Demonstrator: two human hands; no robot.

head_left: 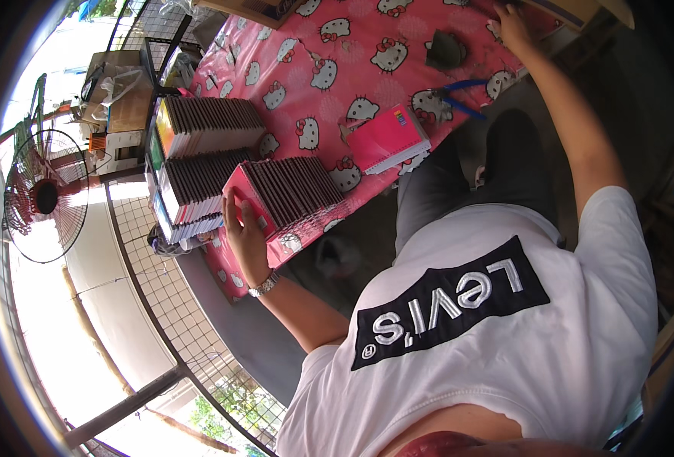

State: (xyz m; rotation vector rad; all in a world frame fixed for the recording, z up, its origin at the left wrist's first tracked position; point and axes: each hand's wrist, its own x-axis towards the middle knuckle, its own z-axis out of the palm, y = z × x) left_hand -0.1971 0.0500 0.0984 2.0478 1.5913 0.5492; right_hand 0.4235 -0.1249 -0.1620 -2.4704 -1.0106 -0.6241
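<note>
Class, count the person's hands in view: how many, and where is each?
2. The left hand touches the pink cover ending one notebook row; the right hand is toward the pink tablecloth's upper right. Both show.

The table (398,87) is covered with a pink cat-print cloth (436,19). Dark-spined notebooks (203,179) are grouped by its left edge; a pink notebook (389,139) and a blue-handled tool (462,85) are laid along the near edge.
</note>
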